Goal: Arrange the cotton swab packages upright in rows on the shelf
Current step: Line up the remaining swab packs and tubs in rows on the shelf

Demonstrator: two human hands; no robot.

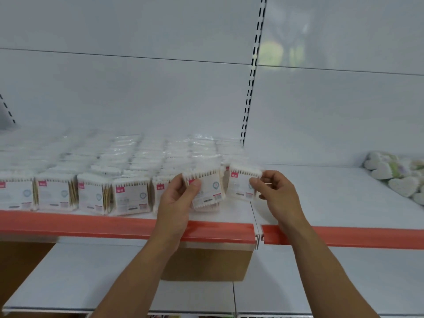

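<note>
Fingers (195, 184) pinch two clear swab packages (210, 180), white-tipped, pink-labelled.

Label print on the front-row packages (130, 198) is too small to read, and the back rows (137, 152) just smear into white plastic. Leftmost package (13, 193) and the bag of heart-shaped things (399, 177) on the right get chopped by the frame edges, and the cardboard box (206, 265) sits half hidden behind the red shelf lip (91, 223).
</note>
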